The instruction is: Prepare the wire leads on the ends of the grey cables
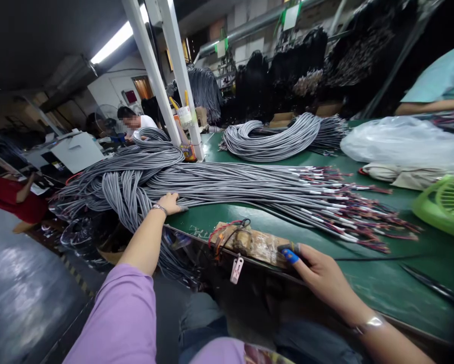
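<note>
A long bundle of grey cables (227,182) lies across the green table (401,283), its stripped ends with red and dark wires (367,217) at the right. My left hand (169,203) rests on the near edge of the bundle, fingers reaching over the cables; whether it grips one is hidden. My right hand (318,268) is at the right end of a taped wooden block (257,242) on the table's front edge. Blue tape covers its thumb, and thumb and forefinger are pressed together; what lies between them is too small to tell.
A coiled grey cable bundle (276,136) lies behind. At the right are a plastic bag (401,141), a green fan (447,202) and dark scissors (432,283). A white post (181,81) stands behind the cables. Other people sit at left and far right.
</note>
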`<state>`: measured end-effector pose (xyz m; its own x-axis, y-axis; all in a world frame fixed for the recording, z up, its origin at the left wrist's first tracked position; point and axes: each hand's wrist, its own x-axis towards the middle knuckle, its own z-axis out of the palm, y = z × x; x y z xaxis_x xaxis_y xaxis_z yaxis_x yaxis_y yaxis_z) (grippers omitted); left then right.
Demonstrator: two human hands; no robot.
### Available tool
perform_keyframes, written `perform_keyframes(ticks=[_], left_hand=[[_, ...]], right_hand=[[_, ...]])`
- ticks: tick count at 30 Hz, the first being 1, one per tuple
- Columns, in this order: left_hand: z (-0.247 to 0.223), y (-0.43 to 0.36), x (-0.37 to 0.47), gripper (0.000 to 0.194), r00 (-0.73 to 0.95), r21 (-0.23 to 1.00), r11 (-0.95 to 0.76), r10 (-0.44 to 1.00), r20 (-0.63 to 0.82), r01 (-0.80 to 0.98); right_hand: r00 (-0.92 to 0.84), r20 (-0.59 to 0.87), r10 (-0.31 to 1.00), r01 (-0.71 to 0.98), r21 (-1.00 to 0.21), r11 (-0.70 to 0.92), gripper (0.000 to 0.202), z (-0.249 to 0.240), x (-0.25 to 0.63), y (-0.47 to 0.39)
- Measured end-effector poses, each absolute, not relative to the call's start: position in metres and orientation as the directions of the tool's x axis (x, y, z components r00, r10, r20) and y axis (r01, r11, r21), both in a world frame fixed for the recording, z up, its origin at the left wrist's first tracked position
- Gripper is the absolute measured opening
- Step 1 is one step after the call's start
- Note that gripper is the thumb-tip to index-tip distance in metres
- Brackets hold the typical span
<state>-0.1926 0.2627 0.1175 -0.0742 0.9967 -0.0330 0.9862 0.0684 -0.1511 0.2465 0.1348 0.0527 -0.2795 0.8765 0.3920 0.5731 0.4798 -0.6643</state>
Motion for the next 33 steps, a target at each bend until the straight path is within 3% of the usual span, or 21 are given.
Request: perform_keyframes(ticks=[5, 9, 12, 15, 20, 26, 33], left_hand=[[0.109, 0.255, -0.180, 0.078, -0.041, -0.134, 0.037, 0.999, -0.022, 0.990], [0.125, 0.257, -0.179, 0.070, 0.003, -0.120, -0.020, 0.990, -0.139, 0.993], [0.132, 0.258, -0.177, 0.053, 0.075, -0.119, -0.109, 0.963, -0.259, 0.987], [0.128, 0.254, -0.171, 0.040, 0.119, -0.141, -0.153, 0.968, -0.222, 0.978], [0.122, 0.248, -0.161, 0.044, 0.129, -0.202, -0.159, 0.980, -0.152, 0.966], [0.142, 0.256, -0.155, 0.043, 0.126, -0.229, -0.206, 0.939, -0.320, 0.951], [0.135, 0.249, -0.140, 0.029, 0.096, -0.257, -0.160, 0.965, -0.245, 0.953]], right_hand=[[-0.279, 0.390, 0.878, 0.578, -0.661, 0.478, 0.029, 0.052, 0.246, 0.134], [-0.276, 0.392, 0.877, 0.599, -0.644, 0.476, 0.030, 0.056, 0.243, 0.131], [-0.269, 0.384, 0.883, 0.634, -0.620, 0.462, 0.031, 0.058, 0.241, 0.130], [-0.256, 0.380, 0.889, 0.652, -0.611, 0.450, 0.030, 0.059, 0.239, 0.129], [-0.259, 0.383, 0.887, 0.657, -0.603, 0.452, 0.028, 0.058, 0.238, 0.128], [-0.267, 0.386, 0.883, 0.648, -0.607, 0.461, 0.026, 0.059, 0.239, 0.127], [-0.272, 0.412, 0.870, 0.623, -0.614, 0.486, 0.030, 0.058, 0.242, 0.127]])
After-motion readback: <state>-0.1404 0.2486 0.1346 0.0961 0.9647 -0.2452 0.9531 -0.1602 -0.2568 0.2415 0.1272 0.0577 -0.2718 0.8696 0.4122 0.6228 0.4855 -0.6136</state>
